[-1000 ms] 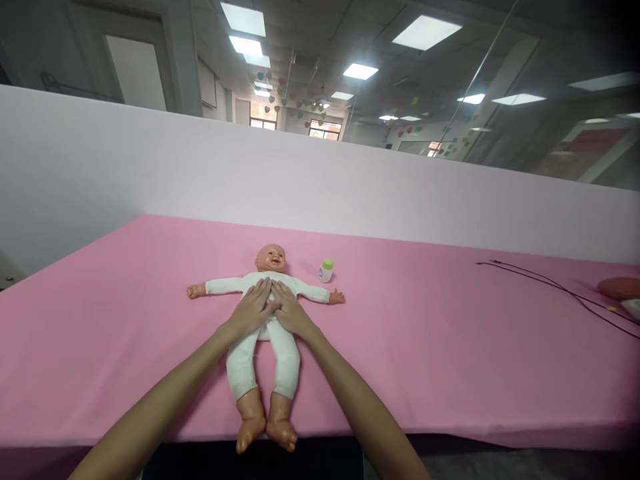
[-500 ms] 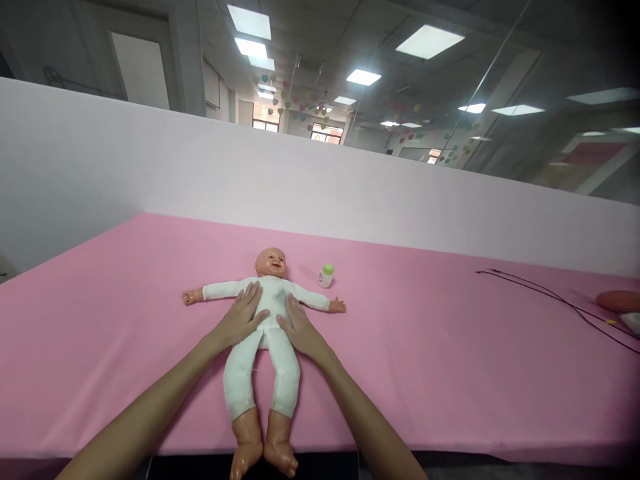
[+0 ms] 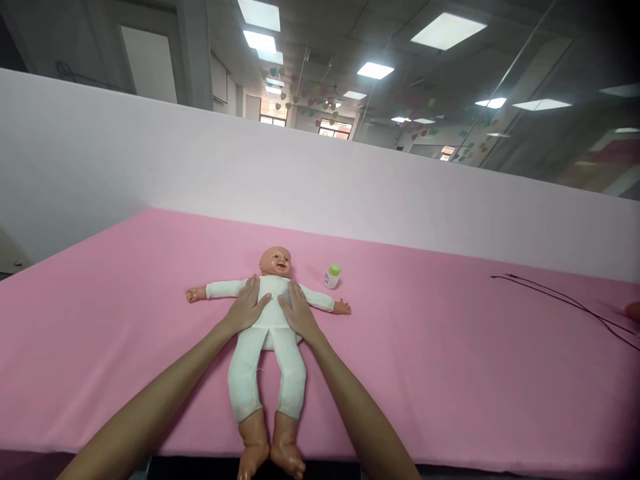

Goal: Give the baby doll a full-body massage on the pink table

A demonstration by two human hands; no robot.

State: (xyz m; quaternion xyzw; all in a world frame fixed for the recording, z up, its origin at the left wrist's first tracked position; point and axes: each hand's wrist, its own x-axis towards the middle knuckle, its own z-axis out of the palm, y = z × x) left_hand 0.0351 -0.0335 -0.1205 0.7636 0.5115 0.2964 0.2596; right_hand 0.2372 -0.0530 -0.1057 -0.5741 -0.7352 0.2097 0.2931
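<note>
Apart now, the left hand [image 3: 247, 308] and right hand [image 3: 299, 311] have slid from their overlap over the doll's [image 3: 270, 327] middle out to either side of its chest.

Pink cloth [image 3: 115, 347]: long, covering the table, backed by a white panel [image 3: 250, 177].

Doll: lying on its back, mid-table, arms straight out, legs running toward the cloth's near edge, with the feet [image 3: 255, 448] at that edge. Bare peach plastic head [image 3: 276, 261], hands and feet. White long-sleeved suit [image 3: 265, 380], faintly soiled at the ankles.

Left hand: flat, palm down, fingers lightly spread on the suit, pinching nothing. Right hand: likewise, on the opposite side, a strip of chest between them.

Small bottle [image 3: 332, 276]: green cap, upright on the cloth, just beyond the doll's outstretched arm.

Thin black cord [image 3: 565, 303]: lying on the cloth, well off to the right.
</note>
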